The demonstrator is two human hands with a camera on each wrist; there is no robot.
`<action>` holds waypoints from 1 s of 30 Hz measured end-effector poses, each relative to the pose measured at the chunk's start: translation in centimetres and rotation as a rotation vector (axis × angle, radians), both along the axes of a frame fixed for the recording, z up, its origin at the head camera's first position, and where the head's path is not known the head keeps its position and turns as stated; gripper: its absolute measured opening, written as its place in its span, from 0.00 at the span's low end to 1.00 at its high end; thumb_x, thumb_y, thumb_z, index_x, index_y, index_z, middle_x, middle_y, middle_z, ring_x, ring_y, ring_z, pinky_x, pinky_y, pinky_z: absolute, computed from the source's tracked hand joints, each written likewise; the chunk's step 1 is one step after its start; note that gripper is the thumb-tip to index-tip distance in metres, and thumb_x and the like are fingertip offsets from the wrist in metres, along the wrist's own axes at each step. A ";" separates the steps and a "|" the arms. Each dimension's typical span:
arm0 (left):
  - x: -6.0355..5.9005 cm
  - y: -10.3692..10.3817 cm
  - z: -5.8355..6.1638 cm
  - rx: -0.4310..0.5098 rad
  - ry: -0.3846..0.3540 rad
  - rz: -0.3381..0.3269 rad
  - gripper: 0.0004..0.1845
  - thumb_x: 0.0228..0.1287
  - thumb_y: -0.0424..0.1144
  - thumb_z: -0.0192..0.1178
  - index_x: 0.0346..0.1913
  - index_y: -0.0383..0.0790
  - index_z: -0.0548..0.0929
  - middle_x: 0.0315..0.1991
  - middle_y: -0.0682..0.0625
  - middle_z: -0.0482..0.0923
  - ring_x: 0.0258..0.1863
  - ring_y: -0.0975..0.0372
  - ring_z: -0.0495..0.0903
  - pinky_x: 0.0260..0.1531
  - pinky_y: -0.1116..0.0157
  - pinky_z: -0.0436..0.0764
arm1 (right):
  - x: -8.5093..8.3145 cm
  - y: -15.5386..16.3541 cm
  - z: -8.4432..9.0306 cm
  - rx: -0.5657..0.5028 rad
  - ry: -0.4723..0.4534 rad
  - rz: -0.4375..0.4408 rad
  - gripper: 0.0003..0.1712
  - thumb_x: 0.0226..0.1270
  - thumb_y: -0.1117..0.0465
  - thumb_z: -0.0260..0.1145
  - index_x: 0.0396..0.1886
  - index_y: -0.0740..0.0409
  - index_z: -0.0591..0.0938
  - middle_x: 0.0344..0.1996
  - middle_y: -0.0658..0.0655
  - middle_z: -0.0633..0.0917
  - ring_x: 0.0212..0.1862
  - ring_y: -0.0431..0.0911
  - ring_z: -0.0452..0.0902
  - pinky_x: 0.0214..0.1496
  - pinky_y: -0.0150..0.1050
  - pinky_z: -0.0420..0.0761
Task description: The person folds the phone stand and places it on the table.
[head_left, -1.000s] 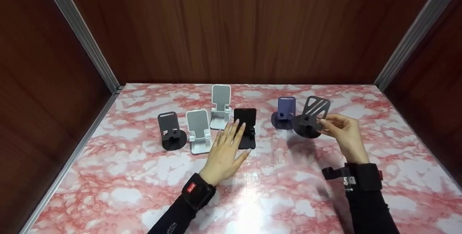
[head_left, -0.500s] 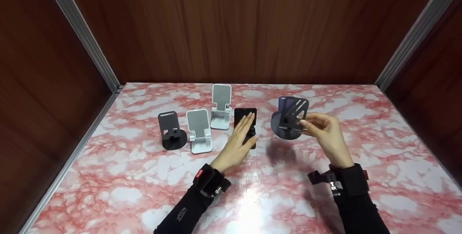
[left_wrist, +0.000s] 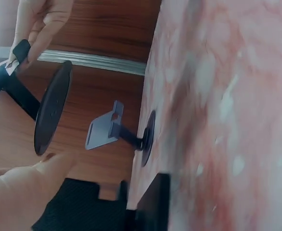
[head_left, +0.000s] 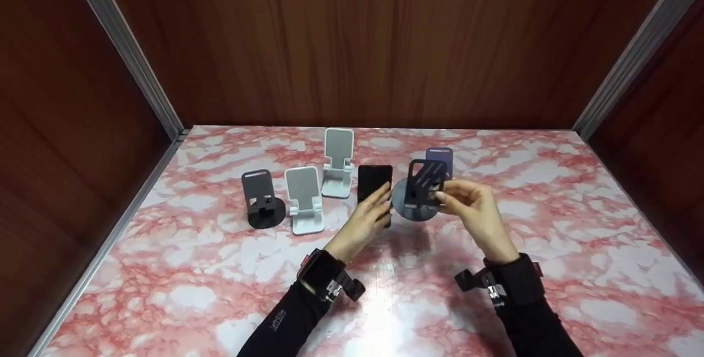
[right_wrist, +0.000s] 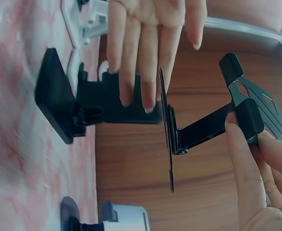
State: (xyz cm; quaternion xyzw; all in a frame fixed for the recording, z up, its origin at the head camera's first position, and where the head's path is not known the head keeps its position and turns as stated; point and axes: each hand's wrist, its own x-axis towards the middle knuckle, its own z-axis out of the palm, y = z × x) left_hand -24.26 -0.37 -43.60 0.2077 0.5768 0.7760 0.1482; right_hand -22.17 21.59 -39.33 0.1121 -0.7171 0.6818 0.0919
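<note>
My right hand (head_left: 474, 215) pinches a dark phone stand (head_left: 419, 196) by the lower edge of its slotted plate. Its round base hangs above the table, as the right wrist view shows. My left hand (head_left: 357, 228) has its fingers extended between this stand and a black phone stand (head_left: 374, 176), which stands on the table with its lower part hidden by that hand. In the right wrist view, the left fingers (right_wrist: 148, 72) reach right up to the face of the round base. Behind the held stand is a purple phone stand (head_left: 445, 157), partly covered by it.
Left of the hands stand two white phone stands, one in front (head_left: 303, 187) and one farther back (head_left: 339, 147). A dark grey phone stand (head_left: 257, 187) with a round base is at the far left. Wooden panels (head_left: 352, 43) enclose the marbled table (head_left: 181, 291).
My right hand has carried the dark phone stand leftward, past the front of the purple one. My left hand has shifted right, its fingers drawing back toward me off the black stand's plate.
</note>
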 end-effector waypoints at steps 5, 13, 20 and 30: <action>0.0 0.2 -0.5 0.054 -0.130 0.024 0.28 0.76 0.30 0.40 0.75 0.30 0.50 0.68 0.33 0.63 0.57 0.53 0.74 0.63 0.52 0.69 | 0.1 -0.6 -0.6 0.019 -0.022 0.025 0.09 0.63 0.76 0.64 0.43 0.78 0.80 0.35 0.66 0.86 0.35 0.47 0.85 0.42 0.43 0.85; -0.3 0.2 -1.3 0.045 -0.151 0.075 0.23 0.72 0.21 0.44 0.68 0.24 0.60 0.58 0.32 0.74 0.44 0.58 0.81 0.47 0.62 0.82 | 0.1 -1.2 -1.2 0.014 -0.024 0.048 0.09 0.63 0.76 0.65 0.42 0.77 0.81 0.34 0.64 0.85 0.35 0.45 0.83 0.40 0.43 0.85; -0.5 -0.3 -1.1 0.038 -0.109 0.094 0.21 0.69 0.18 0.45 0.64 0.22 0.64 0.53 0.32 0.76 0.42 0.58 0.81 0.46 0.63 0.83 | 0.1 -1.6 -1.1 0.001 -0.030 0.052 0.07 0.63 0.73 0.67 0.37 0.76 0.81 0.32 0.63 0.85 0.34 0.46 0.83 0.39 0.44 0.86; -0.8 -0.7 -0.6 -0.006 -0.072 0.078 0.21 0.69 0.17 0.45 0.63 0.22 0.64 0.52 0.31 0.76 0.43 0.54 0.83 0.46 0.61 0.83 | 0.0 -1.5 -1.1 0.005 -0.035 0.060 0.06 0.62 0.74 0.66 0.33 0.77 0.79 0.29 0.63 0.85 0.28 0.45 0.82 0.37 0.45 0.86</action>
